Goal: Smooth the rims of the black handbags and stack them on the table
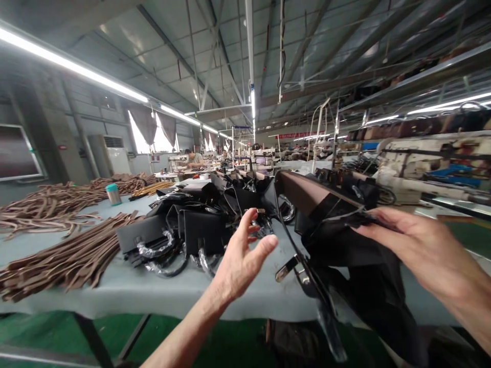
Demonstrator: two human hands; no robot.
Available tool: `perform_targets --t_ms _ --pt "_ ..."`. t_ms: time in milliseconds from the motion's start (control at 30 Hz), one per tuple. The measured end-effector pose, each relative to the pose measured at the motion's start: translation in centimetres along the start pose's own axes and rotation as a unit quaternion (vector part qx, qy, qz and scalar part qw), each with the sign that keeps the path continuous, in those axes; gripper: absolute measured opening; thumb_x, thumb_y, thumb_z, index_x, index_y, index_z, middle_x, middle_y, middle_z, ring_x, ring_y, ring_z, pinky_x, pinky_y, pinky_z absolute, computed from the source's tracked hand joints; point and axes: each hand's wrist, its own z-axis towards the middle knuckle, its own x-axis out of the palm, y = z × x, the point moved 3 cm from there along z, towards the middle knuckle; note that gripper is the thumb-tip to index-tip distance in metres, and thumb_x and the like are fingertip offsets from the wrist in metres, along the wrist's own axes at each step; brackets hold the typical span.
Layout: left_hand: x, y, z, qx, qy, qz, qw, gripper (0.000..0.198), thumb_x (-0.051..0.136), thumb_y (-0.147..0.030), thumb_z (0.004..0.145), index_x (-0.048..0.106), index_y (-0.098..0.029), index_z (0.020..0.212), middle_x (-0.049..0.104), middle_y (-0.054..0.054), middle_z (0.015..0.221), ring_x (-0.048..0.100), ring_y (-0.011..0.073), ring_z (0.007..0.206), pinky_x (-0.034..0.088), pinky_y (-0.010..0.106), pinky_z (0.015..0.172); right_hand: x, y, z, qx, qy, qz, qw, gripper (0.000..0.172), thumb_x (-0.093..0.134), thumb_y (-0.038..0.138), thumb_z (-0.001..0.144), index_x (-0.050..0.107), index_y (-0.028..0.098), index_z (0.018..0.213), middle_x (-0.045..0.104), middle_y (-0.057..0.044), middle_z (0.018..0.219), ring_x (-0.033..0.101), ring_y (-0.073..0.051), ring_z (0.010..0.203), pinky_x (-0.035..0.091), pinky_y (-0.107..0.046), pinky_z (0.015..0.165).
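Note:
My right hand (422,243) pinches the edge of a black handbag piece (353,250), lifted over the front of the table. Its dark lining hangs down past the table edge, and a strap with a metal clasp dangles on its left side. My left hand (241,255) is held up left of that piece, thumb and fingers apart, with nothing in it. Just behind the left hand lie several black handbags (203,232) with plastic-wrapped handles (157,250).
Bundles of brown leather strips (72,255) cover the table's left side. A turquoise-lidded cup (113,194) stands among them. Sewing machines (425,158) are at the right, under a shelf of bags. A person (195,159) sits in the far background.

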Motion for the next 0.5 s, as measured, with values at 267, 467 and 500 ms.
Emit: perform_targets --t_ms 267,467,500 --pt "-5.6 -3.6 -5.6 -0.038 -0.029 0.095 0.994 0.072 0.045 -0.005 0.066 0.027 -0.019 0.134 0.047 0.004 0.128 0.045 0.0200 0.114 0.035 0.031 0.098 5.4 5.9 -5.0 0.067 0.262 -0.003 0.963 0.038 0.066 0.055 0.056 0.061 0.020 0.072 0.068 -0.003 0.072 0.059 -0.023 0.069 0.044 -0.028 0.059" --pt "-10.4 1.6 -12.7 -0.149 0.065 0.112 0.980 0.082 0.037 0.001 0.053 0.032 -0.019 0.132 0.050 0.002 0.125 0.046 0.0196 0.113 0.038 0.029 0.095 11.1 1.8 -6.4 0.088 0.427 0.057 0.898 0.030 0.065 0.046 0.064 0.061 0.016 0.069 0.057 0.002 0.062 0.048 -0.011 0.056 0.032 -0.022 0.049" --pt "-10.5 2.5 -14.2 -0.172 0.068 0.118 0.976 0.083 0.037 0.001 0.053 0.029 -0.019 0.133 0.049 0.002 0.126 0.046 0.0197 0.112 0.039 0.029 0.094 12.4 1.0 -7.2 0.102 0.451 0.064 0.884 0.031 0.065 0.046 0.065 0.061 0.016 0.070 0.055 0.003 0.059 0.045 -0.009 0.053 0.029 -0.021 0.047"
